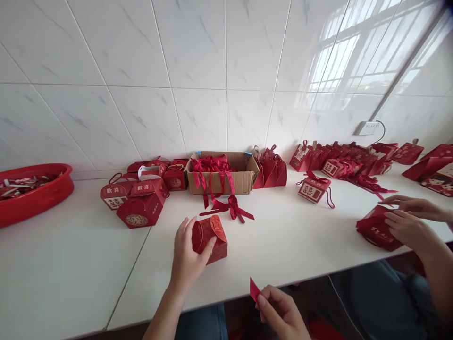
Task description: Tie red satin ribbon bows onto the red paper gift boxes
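Note:
My left hand (187,257) grips a small red gift box (218,245) that sits on the white table, thumb on the near side and fingers over the left side. The box has a rounded flap on top. Lower and to the right, at the table's front edge, my right hand (279,311) pinches a red ribbon (254,289). Its pointed end sticks up past the thumb, and the rest is hidden by the hand. Just beyond the box lie a ribbon bow (233,208) and loose ribbon strips.
A cardboard box (222,183) of red ribbons stands against the tiled wall. Gift boxes (141,205) cluster at left, with more along the wall at right. A red basin (35,203) is far left. A co-worker's hands (410,226) work on a red box (378,229) at right.

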The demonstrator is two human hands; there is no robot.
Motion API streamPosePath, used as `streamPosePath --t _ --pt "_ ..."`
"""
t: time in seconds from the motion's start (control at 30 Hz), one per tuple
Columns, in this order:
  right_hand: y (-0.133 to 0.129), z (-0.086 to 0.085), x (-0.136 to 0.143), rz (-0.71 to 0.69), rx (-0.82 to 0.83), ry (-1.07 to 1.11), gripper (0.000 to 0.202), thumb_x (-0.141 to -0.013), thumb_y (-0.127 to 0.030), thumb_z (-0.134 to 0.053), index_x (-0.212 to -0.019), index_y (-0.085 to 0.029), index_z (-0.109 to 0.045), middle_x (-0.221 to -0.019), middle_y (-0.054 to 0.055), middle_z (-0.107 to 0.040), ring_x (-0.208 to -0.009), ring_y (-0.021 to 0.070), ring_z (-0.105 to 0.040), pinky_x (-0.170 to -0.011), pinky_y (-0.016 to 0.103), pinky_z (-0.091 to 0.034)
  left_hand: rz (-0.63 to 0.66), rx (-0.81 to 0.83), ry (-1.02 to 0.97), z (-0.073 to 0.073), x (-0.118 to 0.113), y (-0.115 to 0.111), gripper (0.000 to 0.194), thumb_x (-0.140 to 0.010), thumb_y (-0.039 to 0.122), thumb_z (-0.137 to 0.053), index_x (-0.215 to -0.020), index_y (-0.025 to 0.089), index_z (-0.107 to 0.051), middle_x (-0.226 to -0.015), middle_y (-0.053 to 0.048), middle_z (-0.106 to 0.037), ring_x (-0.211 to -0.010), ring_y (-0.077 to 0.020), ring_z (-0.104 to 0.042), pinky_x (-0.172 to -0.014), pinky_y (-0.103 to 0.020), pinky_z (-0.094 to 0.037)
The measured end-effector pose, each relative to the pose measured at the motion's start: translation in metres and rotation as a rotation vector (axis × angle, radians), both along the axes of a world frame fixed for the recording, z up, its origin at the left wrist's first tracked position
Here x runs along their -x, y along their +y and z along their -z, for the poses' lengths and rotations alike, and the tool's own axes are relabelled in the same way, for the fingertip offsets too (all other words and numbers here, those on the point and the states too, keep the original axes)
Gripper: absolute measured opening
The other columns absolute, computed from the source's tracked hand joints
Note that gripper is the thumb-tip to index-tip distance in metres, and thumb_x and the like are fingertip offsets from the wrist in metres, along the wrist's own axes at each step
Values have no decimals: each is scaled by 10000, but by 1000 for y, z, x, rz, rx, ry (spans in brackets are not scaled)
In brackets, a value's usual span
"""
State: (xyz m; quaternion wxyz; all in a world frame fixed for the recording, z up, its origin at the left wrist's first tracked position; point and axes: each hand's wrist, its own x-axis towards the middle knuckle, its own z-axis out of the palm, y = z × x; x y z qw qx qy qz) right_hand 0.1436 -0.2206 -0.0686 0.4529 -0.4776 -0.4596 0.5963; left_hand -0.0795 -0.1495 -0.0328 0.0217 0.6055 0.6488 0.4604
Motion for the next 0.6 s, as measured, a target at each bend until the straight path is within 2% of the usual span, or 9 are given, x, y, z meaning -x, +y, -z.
streamPosePath --t 0.17,0.3,0.37,0.43,0.5,0.6 --pt "12 -9 -10 -58 -16 5 419 -761 -568 -626 -625 -176 -565 -551 -16 -478 -523 111 -378 -524 246 -289 157 165 -72 9 0 10 439 -875 358 -521 -1286 229 -436 -1412 -137 -389 -1337 -291 -362 -1066 -498 -363" --pt "25 -24 -12 -86 -105 26 431 -837 -503 -569 -560 -177 -514 -602 -7 -465 -571 120 -400 -566 256 -323 299 245 -73 2 -1 -3 427 -875 307 -525 -1294 259 -459 -1428 -104 -407 -1337 -266 -382 -1068 -450 -386" --pt "33 -31 -11 -42 -164 9 439 -847 -477 -568 -531 -176 -522 -758 38 -559 -692 156 -496 -648 280 -373 382 284 -58 -4 -2 -11 443 -870 277 -533 -1307 289 -465 -1446 -85 -397 -1339 -262 -385 -1063 -434 -398" --pt "40 -37 -7 -19 -209 -34 435 -844 -466 -576 -520 -177 -550 -1020 88 -607 -953 236 -546 -773 320 -397 452 330 -37 -10 -4 -19 452 -864 234 -530 -1307 312 -483 -1473 -70 -367 -1349 -264 -371 -1070 -429 -392" --pt "45 -43 -2 -39 -225 -78 432 -841 -470 -577 -519 -183 -569 -1183 103 -587 -1178 298 -470 -879 361 -382 501 376 -20 -14 -6 -25 443 -864 203 -513 -1290 323 -510 -1506 -55 -316 -1365 -264 -346 -1079 -426 -382" --pt "51 -48 5 -84 -230 -121 440 -830 -489 -584 -507 -190 -576 -1252 107 -573 -1262 317 -420 -954 401 -359 529 380 7 -17 -9 -29 404 -862 180 -502 -1241 311 -557 -1535 -43 -260 -1387 -272 -301 -1090 -448 -364"
